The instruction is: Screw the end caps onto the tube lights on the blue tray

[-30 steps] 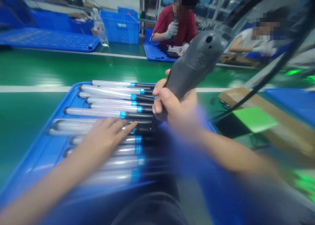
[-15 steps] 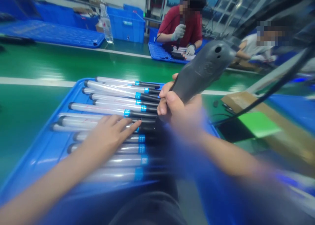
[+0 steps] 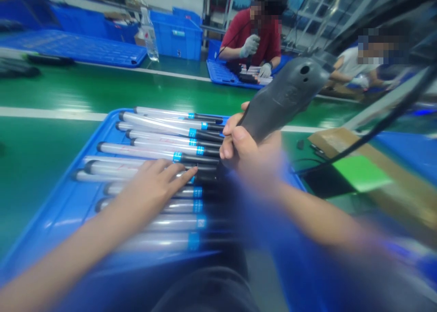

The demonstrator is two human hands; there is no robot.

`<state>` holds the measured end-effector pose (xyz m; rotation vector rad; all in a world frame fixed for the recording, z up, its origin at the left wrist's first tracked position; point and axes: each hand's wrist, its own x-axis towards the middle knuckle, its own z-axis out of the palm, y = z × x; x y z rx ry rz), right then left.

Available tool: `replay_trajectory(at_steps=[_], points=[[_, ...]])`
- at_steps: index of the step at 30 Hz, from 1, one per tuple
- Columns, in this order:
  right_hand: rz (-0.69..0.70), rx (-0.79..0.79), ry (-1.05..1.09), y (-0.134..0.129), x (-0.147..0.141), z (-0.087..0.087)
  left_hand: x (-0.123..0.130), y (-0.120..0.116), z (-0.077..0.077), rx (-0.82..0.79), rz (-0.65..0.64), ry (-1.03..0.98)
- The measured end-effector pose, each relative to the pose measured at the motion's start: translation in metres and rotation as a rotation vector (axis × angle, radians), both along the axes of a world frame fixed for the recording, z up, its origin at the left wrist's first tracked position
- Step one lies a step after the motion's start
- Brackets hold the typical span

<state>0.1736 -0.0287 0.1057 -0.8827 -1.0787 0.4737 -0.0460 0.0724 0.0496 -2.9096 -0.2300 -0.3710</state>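
My right hand [image 3: 251,141] is wrapped round a dark grey electric screwdriver [image 3: 285,95], its thicker end tilted up and to the right. The screwdriver's lower end is hidden behind my fingers and the dark blur below. Several clear light sticks [image 3: 153,140] with black end caps, blue label bands and black handles lie side by side on a blue tray [image 3: 58,225]. Across the sticks at mid-tray rests my left hand [image 3: 155,180], palm down with fingers stretched out. Its index fingertip touches a black handle [image 3: 206,177] just left of my right hand.
Beyond the tray runs a green surface [image 3: 85,91] with white lines. A water bottle [image 3: 150,36] stands near a blue crate [image 3: 177,34]. Across from me, a gloved person [image 3: 252,36] works; another sits at right. A cardboard box [image 3: 336,139] and black cable [image 3: 368,132] are right.
At the far left, dark and pale green objects on the green surface show further to the right. My hands and the screwdriver keep nearly the same position.
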Motion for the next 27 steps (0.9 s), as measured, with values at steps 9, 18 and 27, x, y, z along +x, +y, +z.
replay_trajectory(at_steps=[9,18,27], points=[[-0.014,-0.024,-0.016,0.001,-0.002,-0.003,0.000,-0.001,0.000,-0.057,0.013,0.004],[-0.014,-0.020,-0.005,0.001,-0.009,0.001,0.000,0.001,-0.001,0.030,-0.030,-0.022],[-0.119,0.078,-0.030,0.005,0.006,0.007,-0.003,0.006,-0.008,0.054,-0.048,-0.049]])
